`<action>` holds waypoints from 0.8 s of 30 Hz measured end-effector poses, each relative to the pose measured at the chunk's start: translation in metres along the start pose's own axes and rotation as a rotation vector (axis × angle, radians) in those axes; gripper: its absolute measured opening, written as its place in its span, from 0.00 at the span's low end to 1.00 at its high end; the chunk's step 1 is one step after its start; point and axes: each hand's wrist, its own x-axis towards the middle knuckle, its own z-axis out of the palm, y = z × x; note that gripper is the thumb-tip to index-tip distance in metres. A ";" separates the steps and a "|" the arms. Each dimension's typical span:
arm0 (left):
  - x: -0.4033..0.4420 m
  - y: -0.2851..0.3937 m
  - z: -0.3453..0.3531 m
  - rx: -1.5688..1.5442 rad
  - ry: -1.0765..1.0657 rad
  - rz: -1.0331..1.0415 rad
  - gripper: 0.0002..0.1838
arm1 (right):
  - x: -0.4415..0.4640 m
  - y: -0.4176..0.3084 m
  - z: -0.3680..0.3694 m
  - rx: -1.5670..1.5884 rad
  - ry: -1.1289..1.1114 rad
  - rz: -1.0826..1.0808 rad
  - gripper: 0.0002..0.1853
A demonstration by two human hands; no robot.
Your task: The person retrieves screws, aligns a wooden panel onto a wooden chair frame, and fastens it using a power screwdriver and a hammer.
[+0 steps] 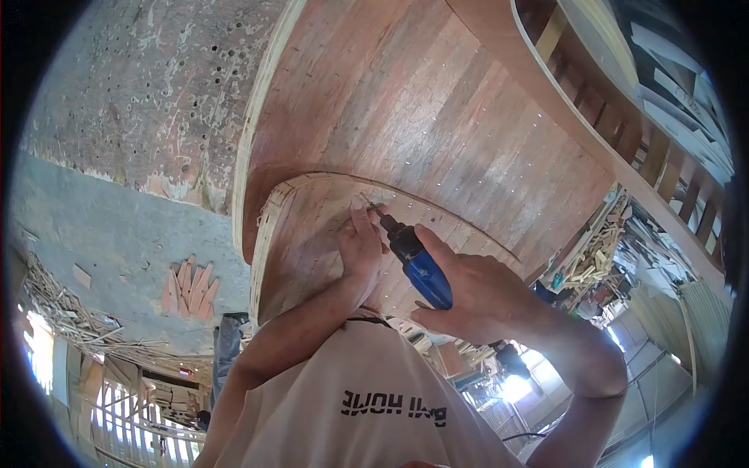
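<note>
Right hand (485, 295) grips drill (424, 273) (blue-bodied); left hand (360, 243) near bit (377, 209).

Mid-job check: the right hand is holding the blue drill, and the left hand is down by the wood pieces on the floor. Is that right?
Not quite: the left hand is up close to the tip of the drill, not by the wood pieces, as the head view shows. The right hand does hold the blue drill.
</note>
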 end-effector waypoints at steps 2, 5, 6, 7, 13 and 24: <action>0.001 0.000 -0.001 0.009 -0.012 0.010 0.32 | 0.001 -0.001 -0.004 0.049 -0.022 0.019 0.51; 0.001 0.003 -0.001 -0.013 -0.008 -0.011 0.32 | 0.004 -0.002 -0.005 0.074 -0.023 0.030 0.51; 0.001 0.002 -0.001 -0.021 -0.003 -0.027 0.32 | 0.006 0.001 -0.002 0.049 -0.009 0.025 0.52; 0.001 0.001 -0.001 -0.027 0.001 -0.044 0.32 | 0.007 0.002 0.000 0.026 0.006 0.020 0.52; 0.001 0.008 -0.002 -0.015 -0.009 -0.094 0.33 | 0.006 -0.010 -0.009 0.056 -0.041 0.058 0.50; -0.003 0.009 -0.003 -0.025 -0.017 -0.056 0.32 | 0.007 -0.019 -0.003 -0.208 0.017 -0.008 0.47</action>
